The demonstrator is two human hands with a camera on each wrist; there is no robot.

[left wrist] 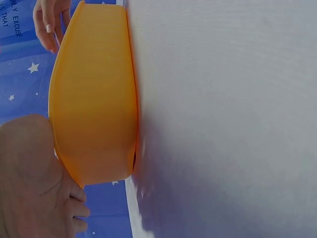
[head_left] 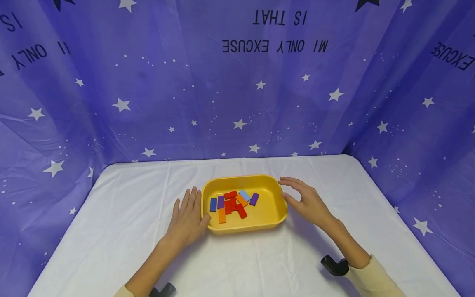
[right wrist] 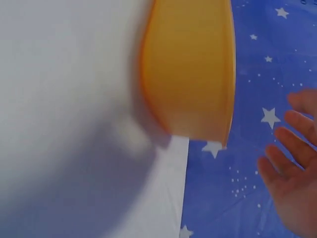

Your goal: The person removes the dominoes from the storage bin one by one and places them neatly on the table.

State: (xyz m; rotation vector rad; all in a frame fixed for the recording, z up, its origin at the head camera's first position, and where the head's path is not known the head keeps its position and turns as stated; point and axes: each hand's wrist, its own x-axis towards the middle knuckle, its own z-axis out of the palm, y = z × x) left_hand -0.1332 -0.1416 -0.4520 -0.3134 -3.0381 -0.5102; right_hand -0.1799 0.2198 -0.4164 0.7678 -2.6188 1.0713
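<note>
A yellow plastic tray (head_left: pixel 267 212) with rounded corners sits on the table. Several small flat blocks lie loose inside, mostly toward its left: red blocks (head_left: pixel 241 211), orange blocks (head_left: pixel 222 215), purple blocks (head_left: pixel 254 199), a dark blue block (head_left: pixel 213 205) and a light blue block (head_left: pixel 244 195). Along the tray's left end rests my left hand (head_left: pixel 185 222), fingers straight, its thumb over the near-left rim. My right hand (head_left: pixel 311 205) hovers by the right end, fingers loosely spread, holding nothing; in the right wrist view a gap separates it from the tray wall (right wrist: pixel 190 69).
A white cloth (head_left: pixel 237 264) covers the table. Purple curtains (head_left: pixel 208 103) with white stars and printed lettering hang behind it and at both sides. Black wrist straps (head_left: pixel 335 266) show near both forearms.
</note>
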